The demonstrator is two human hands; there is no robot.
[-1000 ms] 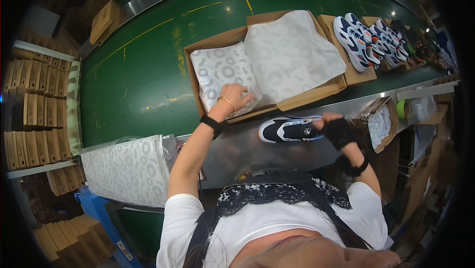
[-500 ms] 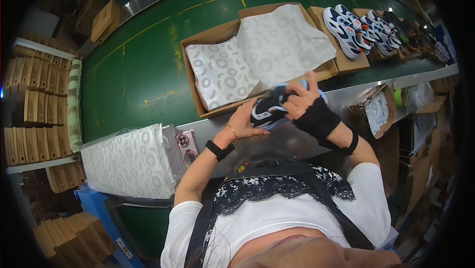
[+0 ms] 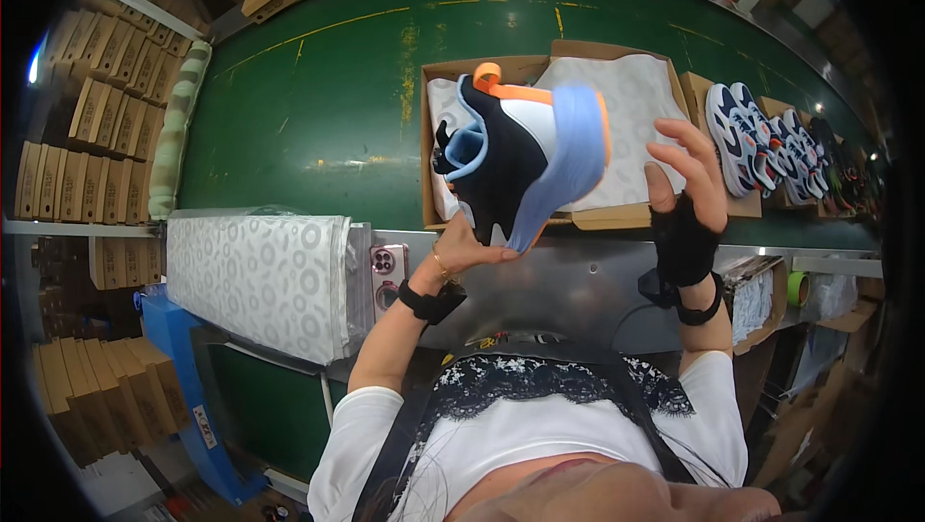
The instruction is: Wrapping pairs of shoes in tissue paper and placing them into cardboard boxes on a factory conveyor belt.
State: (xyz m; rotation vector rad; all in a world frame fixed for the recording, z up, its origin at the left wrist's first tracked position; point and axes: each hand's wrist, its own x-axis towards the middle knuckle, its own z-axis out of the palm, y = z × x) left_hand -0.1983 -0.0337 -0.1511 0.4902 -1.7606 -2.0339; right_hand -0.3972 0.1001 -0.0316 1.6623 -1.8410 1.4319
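Note:
My left hand grips the front end of a sneaker, thumb on its near side. The sneaker has a black and white upper, light blue lining, a pale blue sole and orange trim with an orange heel loop. It is held raised and tilted over an open cardboard shoebox, hiding part of it. Patterned white tissue paper covers the inside of the box. Right of the sneaker, my right hand, in a black fingerless glove, is open with its fingers apart and nothing in them.
A stack of patterned tissue sheets lies at left, beside a pink phone. Several navy-and-white sneakers rest on boxes at right. The green conveyor runs behind; shelves of cardboard boxes stand far left.
The sneaker has risen and turned, its heel end now up over the box. My right hand has let go of it and moved right. The whole view has shifted somewhat.

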